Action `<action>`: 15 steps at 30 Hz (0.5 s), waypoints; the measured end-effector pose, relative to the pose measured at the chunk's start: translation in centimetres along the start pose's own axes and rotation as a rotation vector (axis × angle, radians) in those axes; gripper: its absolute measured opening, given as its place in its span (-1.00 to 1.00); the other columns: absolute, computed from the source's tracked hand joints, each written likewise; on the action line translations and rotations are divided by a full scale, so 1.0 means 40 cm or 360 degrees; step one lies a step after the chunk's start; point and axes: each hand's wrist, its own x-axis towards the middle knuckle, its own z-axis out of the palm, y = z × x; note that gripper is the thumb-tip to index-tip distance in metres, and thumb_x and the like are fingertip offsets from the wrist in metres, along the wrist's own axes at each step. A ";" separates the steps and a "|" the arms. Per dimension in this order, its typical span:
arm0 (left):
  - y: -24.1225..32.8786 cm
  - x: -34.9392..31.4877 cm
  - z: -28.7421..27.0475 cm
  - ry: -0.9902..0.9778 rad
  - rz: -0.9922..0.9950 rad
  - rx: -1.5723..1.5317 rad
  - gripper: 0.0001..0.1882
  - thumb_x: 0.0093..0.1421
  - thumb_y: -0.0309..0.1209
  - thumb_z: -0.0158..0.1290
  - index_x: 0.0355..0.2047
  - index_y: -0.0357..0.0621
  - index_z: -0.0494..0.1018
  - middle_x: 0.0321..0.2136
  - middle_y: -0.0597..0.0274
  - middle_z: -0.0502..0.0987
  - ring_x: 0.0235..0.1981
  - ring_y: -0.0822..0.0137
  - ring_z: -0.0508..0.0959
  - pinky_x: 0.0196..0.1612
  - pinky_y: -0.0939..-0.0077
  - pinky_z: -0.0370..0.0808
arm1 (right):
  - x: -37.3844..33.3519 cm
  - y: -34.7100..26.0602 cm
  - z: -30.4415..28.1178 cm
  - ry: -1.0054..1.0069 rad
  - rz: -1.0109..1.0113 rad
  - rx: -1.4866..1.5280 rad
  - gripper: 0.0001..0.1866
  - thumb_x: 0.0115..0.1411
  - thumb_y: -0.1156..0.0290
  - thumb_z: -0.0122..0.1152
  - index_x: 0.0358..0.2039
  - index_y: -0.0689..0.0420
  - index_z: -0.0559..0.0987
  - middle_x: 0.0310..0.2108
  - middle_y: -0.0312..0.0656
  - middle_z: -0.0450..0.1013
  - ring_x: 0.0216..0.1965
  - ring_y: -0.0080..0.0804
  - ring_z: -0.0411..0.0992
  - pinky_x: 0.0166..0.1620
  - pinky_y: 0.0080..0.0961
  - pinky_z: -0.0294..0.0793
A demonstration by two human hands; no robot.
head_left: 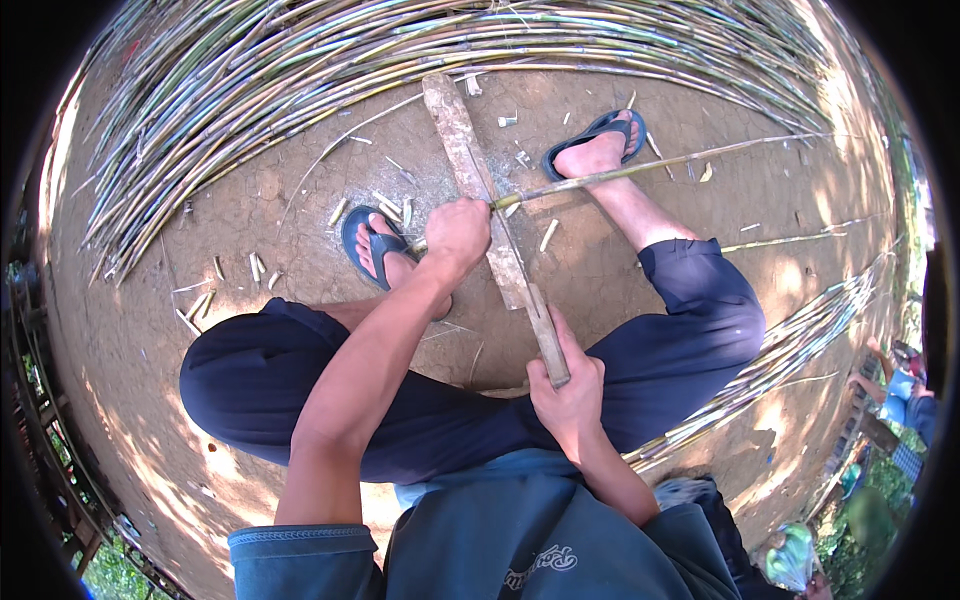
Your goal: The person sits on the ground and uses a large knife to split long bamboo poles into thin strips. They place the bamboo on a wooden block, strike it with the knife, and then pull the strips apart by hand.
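My left hand (457,231) is closed around the near end of a long thin bamboo stick (660,166) that runs off to the right across my right foot. My right hand (570,385) grips the wooden handle of a long knife (522,283), whose blade lies over the stick just right of my left hand. Under both, a weathered wooden plank (455,130) lies on the bare earth, running away from me. I am squatting in dark trousers, with blue sandals on both feet (598,140).
A large heap of long bamboo sticks (400,50) curves across the far ground. A smaller bundle (790,345) lies at the right. Short cut-off pieces (385,205) litter the earth around my feet. Other people are at the lower right edge (900,390).
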 end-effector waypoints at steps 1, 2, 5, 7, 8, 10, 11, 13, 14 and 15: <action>-0.008 0.005 -0.022 -0.0076 -0.0047 -0.0023 -0.78 0.10 -0.43 -0.03 -0.38 -0.24 0.60 -0.37 -0.11 0.61 -0.31 -0.02 0.64 -0.20 0.16 0.56 | 0.014 -0.005 0.004 -0.0029 0.0010 0.0006 -0.32 -0.06 0.64 0.05 0.19 0.20 0.37 -0.66 -0.07 0.36 -0.66 -0.61 0.29 -0.46 -0.62 0.40; -0.012 0.002 -0.017 -0.0076 -0.0036 -0.0041 -0.78 0.10 -0.43 -0.03 -0.38 -0.24 0.60 -0.38 -0.11 0.61 -0.31 -0.02 0.64 -0.20 0.16 0.56 | 0.010 0.004 0.000 -0.0018 -0.0011 0.0016 -0.32 -0.05 0.64 0.06 0.19 0.21 0.37 -0.66 -0.05 0.37 -0.65 -0.62 0.30 -0.46 -0.61 0.40; -0.021 0.005 0.011 -0.0025 -0.0057 -0.0110 -0.79 0.11 -0.38 0.02 -0.40 -0.26 0.58 -0.45 -0.18 0.59 -0.35 -0.12 0.62 -0.24 0.06 0.55 | -0.003 0.029 -0.006 0.0021 -0.0096 0.0060 -0.35 -0.04 0.63 0.06 0.17 0.24 0.38 -0.65 -0.01 0.38 -0.64 -0.63 0.32 -0.46 -0.59 0.41; -0.011 0.006 0.015 -0.0031 -0.0119 -0.0146 -0.78 0.09 -0.42 -0.01 -0.39 -0.26 0.59 -0.40 -0.15 0.60 -0.32 -0.08 0.63 -0.21 0.12 0.55 | 0.001 0.037 0.003 0.0063 -0.0128 0.0080 -0.37 -0.04 0.62 0.07 0.15 0.26 0.40 -0.63 0.03 0.39 -0.64 -0.63 0.34 -0.46 -0.57 0.41; 0.000 -0.007 0.020 -0.0060 -0.0140 -0.0165 -0.77 0.08 -0.44 -0.03 -0.38 -0.27 0.60 -0.38 -0.14 0.60 -0.30 -0.06 0.63 -0.20 0.14 0.56 | 0.015 0.043 0.014 0.0070 -0.0141 0.0079 -0.38 -0.04 0.62 0.07 0.14 0.27 0.40 -0.63 0.05 0.39 -0.63 -0.60 0.37 -0.46 -0.56 0.42; 0.011 -0.017 0.037 -0.0072 -0.0074 -0.0136 -0.78 0.12 -0.38 0.01 -0.38 -0.26 0.59 -0.43 -0.19 0.59 -0.33 -0.11 0.62 -0.22 0.08 0.54 | 0.096 0.054 0.048 0.0076 -0.0179 0.0081 -0.39 -0.04 0.62 0.07 0.13 0.28 0.41 -0.61 0.09 0.40 -0.63 -0.53 0.42 -0.45 -0.53 0.43; 0.006 -0.013 0.036 -0.0057 -0.0054 -0.0109 -0.77 0.14 -0.35 0.04 -0.38 -0.26 0.59 -0.45 -0.22 0.58 -0.34 -0.14 0.61 -0.23 0.05 0.54 | 0.124 0.062 0.068 0.0112 -0.0279 0.0072 -0.39 -0.05 0.62 0.08 0.12 0.28 0.41 -0.57 0.14 0.42 -0.62 -0.36 0.49 -0.44 -0.49 0.45; -0.020 -0.005 0.045 -0.0032 -0.0048 -0.0159 -0.78 0.11 -0.38 0.04 -0.40 -0.28 0.59 -0.45 -0.23 0.57 -0.35 -0.15 0.61 -0.23 0.05 0.54 | 0.116 0.052 0.052 0.0001 -0.0171 0.0057 -0.39 -0.05 0.62 0.08 0.12 0.28 0.41 -0.53 0.17 0.44 -0.59 -0.26 0.52 -0.43 -0.46 0.46; -0.024 -0.007 0.048 -0.0031 -0.0043 -0.0201 -0.79 0.09 -0.39 0.04 -0.41 -0.29 0.59 -0.45 -0.24 0.57 -0.35 -0.15 0.61 -0.22 0.06 0.54 | 0.101 0.053 0.037 -0.0056 -0.0104 0.0033 -0.39 -0.05 0.62 0.08 0.12 0.28 0.41 -0.51 0.18 0.46 -0.57 -0.21 0.53 -0.42 -0.45 0.46; -0.030 -0.010 0.051 -0.0051 -0.0084 -0.0204 -0.79 0.08 -0.40 0.04 -0.42 -0.30 0.58 -0.45 -0.24 0.57 -0.34 -0.15 0.61 -0.22 0.06 0.54 | 0.084 0.069 0.033 -0.0024 -0.0204 0.0046 -0.39 -0.05 0.62 0.08 0.13 0.28 0.41 -0.46 0.19 0.47 -0.55 -0.20 0.55 -0.41 -0.45 0.47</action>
